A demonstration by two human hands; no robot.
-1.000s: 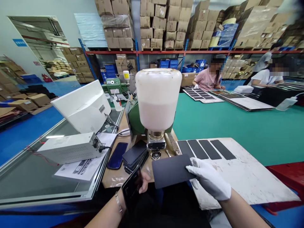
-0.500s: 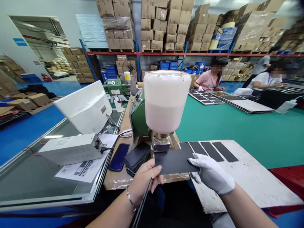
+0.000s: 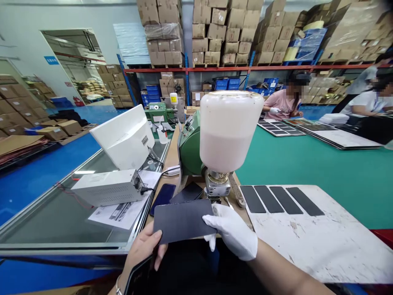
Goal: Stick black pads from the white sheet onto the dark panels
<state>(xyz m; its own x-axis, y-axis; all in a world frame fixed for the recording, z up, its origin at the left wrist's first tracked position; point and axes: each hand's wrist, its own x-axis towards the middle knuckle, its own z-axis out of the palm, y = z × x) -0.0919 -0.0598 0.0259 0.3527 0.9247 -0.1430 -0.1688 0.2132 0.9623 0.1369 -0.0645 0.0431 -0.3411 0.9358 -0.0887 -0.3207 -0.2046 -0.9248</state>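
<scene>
A flat black sheet is held level just below the nozzle of a dispenser with a big white jar. My right hand, in a white glove, pinches the sheet's right edge. My bare left hand supports the sheet's left corner with the thumb on top, and its fingers also hold a dark phone-like piece at the bottom edge. A stack of black pieces lies behind the sheet.
Several black strips lie in a row on a scuffed white board at right. A dark blue phone, a grey power unit and a white monitor stand at left. Two other people work at the far green table.
The black sheet has moved left under the nozzle, with both hands on it. My left hand dropped lower. The view has shifted, so everything sits further right.
</scene>
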